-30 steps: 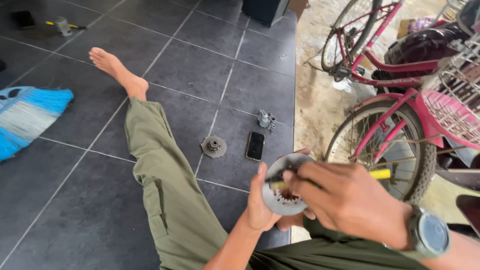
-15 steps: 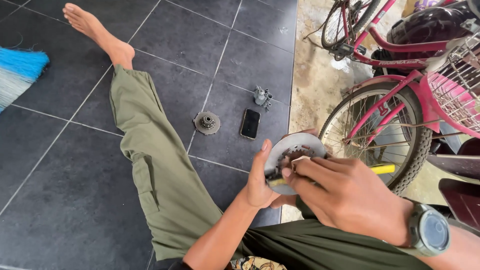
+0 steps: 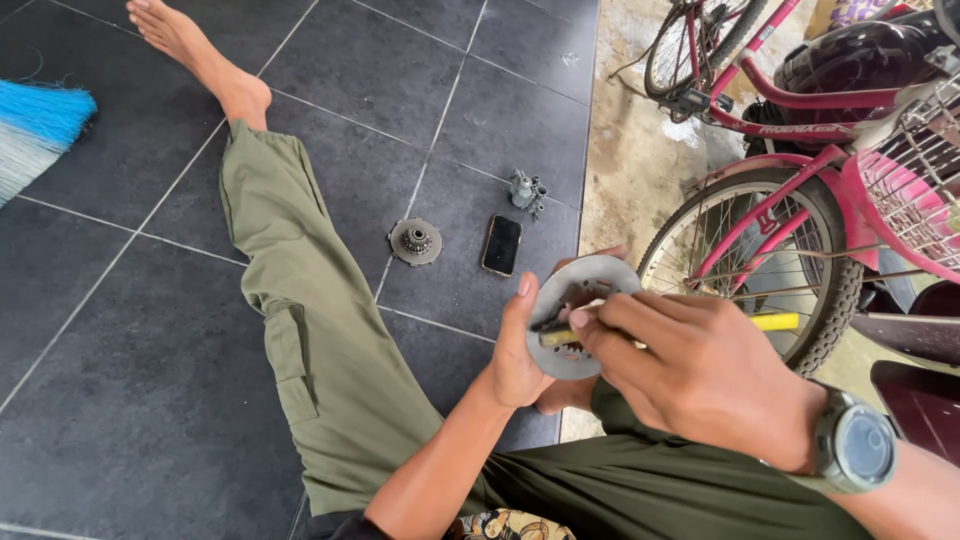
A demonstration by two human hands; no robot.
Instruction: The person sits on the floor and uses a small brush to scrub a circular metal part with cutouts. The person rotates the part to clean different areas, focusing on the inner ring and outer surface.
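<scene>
My left hand [image 3: 522,352] grips a round grey metal disc [image 3: 581,281] from behind, thumb on its left rim, holding it upright above my lap. My right hand [image 3: 700,370], with a grey watch on the wrist, holds a yellow-handled tool [image 3: 778,321] whose tip lies against the disc's centre. On the dark tiles beyond lie a small toothed sprocket [image 3: 415,241], a black phone [image 3: 501,244] and a small grey metal part [image 3: 527,191].
My left leg in olive trousers [image 3: 300,300] stretches across the dark tiled floor, bare foot [image 3: 195,50] far out. A pink bicycle [image 3: 790,190] with a basket stands at the right on concrete. A blue broom head [image 3: 35,125] lies at the left edge.
The view has shifted down and closer. Both hands stay on the disc and tool, with the tool tip still working at the disc's centre.
</scene>
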